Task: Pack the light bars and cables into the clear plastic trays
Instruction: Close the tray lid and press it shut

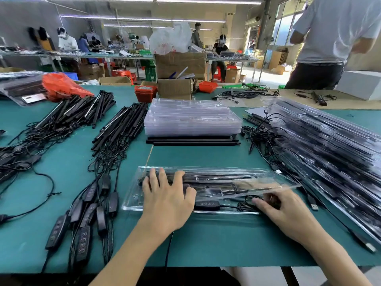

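Cable-tucking step: your left hand (168,200) presses flat on the tray (206,189) lying on the worktop (206,244), right hand (286,211) pinches the cable (243,205) into it; next, close the lid.

Teal cloth-covered work surface (195,240). Black slim light bars (193,140) beside a see-through clear plastic tray stack (191,118). Black inline cable controllers (82,223) near left. Orange-red crumpled plastic bag (61,85) far left; red small plastic bins (145,92) behind.
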A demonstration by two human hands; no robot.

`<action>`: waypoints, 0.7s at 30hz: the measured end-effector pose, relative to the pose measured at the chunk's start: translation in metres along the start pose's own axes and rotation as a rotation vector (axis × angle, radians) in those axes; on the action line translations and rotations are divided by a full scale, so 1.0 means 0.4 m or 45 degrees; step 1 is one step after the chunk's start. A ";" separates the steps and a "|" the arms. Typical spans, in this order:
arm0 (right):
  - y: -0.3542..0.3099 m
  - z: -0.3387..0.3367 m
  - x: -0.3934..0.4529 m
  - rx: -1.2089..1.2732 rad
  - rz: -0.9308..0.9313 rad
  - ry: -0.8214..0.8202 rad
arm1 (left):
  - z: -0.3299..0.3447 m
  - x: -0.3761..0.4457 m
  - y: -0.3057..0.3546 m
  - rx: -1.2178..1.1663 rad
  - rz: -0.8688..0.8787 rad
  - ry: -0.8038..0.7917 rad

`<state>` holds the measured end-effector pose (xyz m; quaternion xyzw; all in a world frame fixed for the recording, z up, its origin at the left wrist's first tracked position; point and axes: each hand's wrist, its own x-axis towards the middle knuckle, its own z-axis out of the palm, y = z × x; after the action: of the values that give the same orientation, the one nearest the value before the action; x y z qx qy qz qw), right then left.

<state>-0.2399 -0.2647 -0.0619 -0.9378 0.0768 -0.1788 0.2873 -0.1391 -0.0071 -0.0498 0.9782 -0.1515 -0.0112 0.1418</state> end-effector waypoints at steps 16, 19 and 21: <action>-0.008 -0.004 0.017 -0.088 0.753 0.099 | 0.035 0.010 -0.007 0.089 0.694 0.129; 0.001 -0.001 0.019 -0.020 0.727 0.172 | 0.033 0.016 -0.012 0.068 0.649 0.036; 0.000 -0.002 0.015 0.027 0.703 0.179 | 0.029 0.018 -0.008 0.056 0.631 0.007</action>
<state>-0.2345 -0.2667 -0.0595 -0.8637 0.3472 -0.1590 0.3290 -0.1321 -0.0094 -0.0617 0.9141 -0.3865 0.0300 0.1193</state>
